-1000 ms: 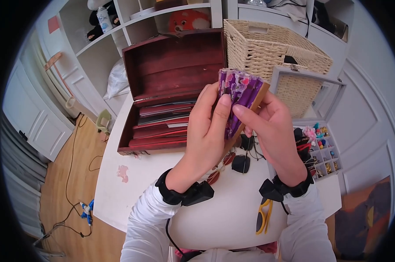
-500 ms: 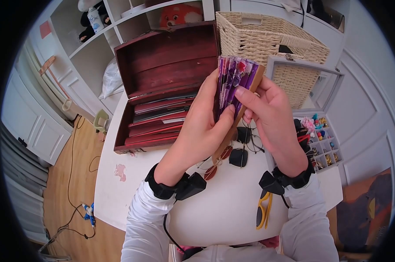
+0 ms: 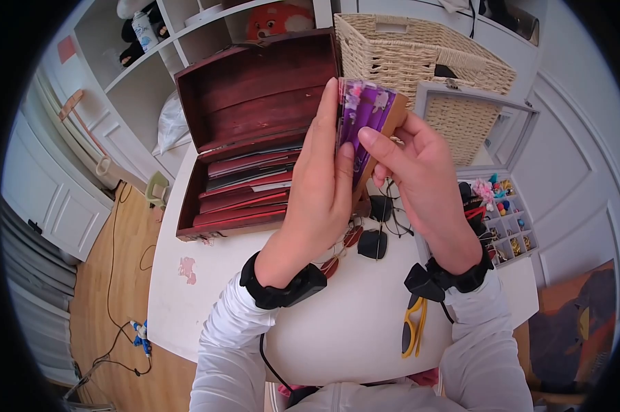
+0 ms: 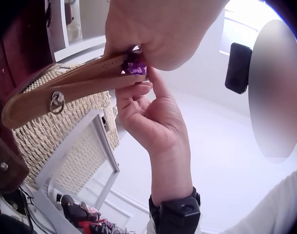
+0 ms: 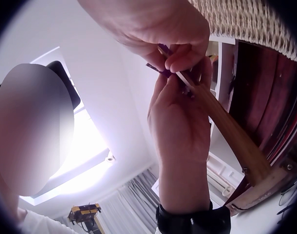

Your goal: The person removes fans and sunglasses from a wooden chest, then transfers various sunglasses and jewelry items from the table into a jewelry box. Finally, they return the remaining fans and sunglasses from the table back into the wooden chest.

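Between both hands is a partly folded fan (image 3: 373, 104) with purple floral cloth and wooden ribs. My left hand (image 3: 314, 180) holds its left side, fingers long and straight along it, thumb lying over the cloth. At the right side, my right hand (image 3: 423, 168) pinches the outer wooden rib between thumb and fingers. In the left wrist view the fan's wooden ribs (image 4: 73, 92) run down to a rounded end with a metal ring. From the right wrist, the fan's outer rib (image 5: 231, 127) slants down beside the chest; most of the cloth is hidden by the hands.
Behind the hands stands an open dark red chest (image 3: 258, 96) packed with flat red and black items. Beside it are a woven basket (image 3: 385, 58) and a lidded compartment box (image 3: 512, 230) of trinkets. Several sunglasses (image 3: 372, 244) and yellow-framed sunglasses (image 3: 413, 329) lie on the white table (image 3: 351, 329).
The fan's pleats have drawn closer together. My left fingers have straightened against its side, and the left thumb has shifted upward. The right hand still pinches the outer rib.
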Tool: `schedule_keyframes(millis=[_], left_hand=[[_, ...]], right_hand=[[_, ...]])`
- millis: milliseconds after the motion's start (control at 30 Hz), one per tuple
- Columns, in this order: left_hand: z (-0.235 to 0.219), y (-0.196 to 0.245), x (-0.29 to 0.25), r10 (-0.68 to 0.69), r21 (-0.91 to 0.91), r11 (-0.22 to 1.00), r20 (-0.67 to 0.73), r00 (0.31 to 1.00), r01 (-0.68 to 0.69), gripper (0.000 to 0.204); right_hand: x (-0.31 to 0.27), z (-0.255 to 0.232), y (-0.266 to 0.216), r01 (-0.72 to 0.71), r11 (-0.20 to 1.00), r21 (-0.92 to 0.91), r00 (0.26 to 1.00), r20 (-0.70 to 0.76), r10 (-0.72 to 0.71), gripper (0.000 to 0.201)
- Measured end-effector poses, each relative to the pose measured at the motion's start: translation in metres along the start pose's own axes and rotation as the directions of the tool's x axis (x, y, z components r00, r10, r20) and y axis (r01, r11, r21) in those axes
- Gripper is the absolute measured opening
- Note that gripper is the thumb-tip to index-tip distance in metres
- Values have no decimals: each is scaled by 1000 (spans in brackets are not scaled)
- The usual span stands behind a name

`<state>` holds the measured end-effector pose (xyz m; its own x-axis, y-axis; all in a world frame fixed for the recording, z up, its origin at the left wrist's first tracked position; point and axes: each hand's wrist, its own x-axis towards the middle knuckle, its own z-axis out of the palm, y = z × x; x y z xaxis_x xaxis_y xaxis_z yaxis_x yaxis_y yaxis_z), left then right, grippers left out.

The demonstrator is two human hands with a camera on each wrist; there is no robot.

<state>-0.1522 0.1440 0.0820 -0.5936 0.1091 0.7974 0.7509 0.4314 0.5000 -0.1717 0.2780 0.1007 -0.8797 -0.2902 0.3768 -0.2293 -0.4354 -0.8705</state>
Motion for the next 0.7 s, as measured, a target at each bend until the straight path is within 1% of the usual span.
schedule_keyframes(millis=[33,133,167,200,267,300,367,500,567,600,667,700], left_hand=[[0,-2,0,-4,-31,1000,-22,1000,4,56],[-2,-5,-1,-33,-34,999,-62,998,31,57],[-2,-1,2,-19,-136,991,-95,995,6,58],[-3,-3,2,-20,-135,991,-96,995,7,58],[-7,-5,2,96,86,993,-126,987,-86,55],[-8,-5,4,95,87,993,-126,987,-85,55],[-10,-3,7,251,223,949,-115,961,-221,55],[-9,-4,5,206,167,967,-75,976,-191,53],[-7,-10,6,188,106,979,-144,972,-174,53],[-7,-10,6,186,105,979,-143,972,-172,53],[-8,-8,6,69,-75,994,-111,991,-77,53],[-9,-8,6,65,-75,994,-112,992,-74,53]], right_hand=[[0,0,1,9,1000,17,1000,14,-10,23],[0,0,2,9,999,40,999,38,-11,23],[0,0,2,7,999,39,999,39,-8,23],[1,-1,2,5,999,54,999,46,-7,23],[1,-2,2,2,998,68,999,52,-5,23],[1,-2,1,1,997,81,998,55,-5,23],[1,-2,1,0,996,94,998,57,-5,22],[0,-1,1,1,994,109,999,52,-7,22],[0,-2,0,-1,995,104,999,52,-4,22],[1,-2,0,-5,996,91,999,53,0,22],[2,-3,0,-13,997,77,999,53,9,21],[2,-4,1,-1,997,71,998,66,-4,21]])
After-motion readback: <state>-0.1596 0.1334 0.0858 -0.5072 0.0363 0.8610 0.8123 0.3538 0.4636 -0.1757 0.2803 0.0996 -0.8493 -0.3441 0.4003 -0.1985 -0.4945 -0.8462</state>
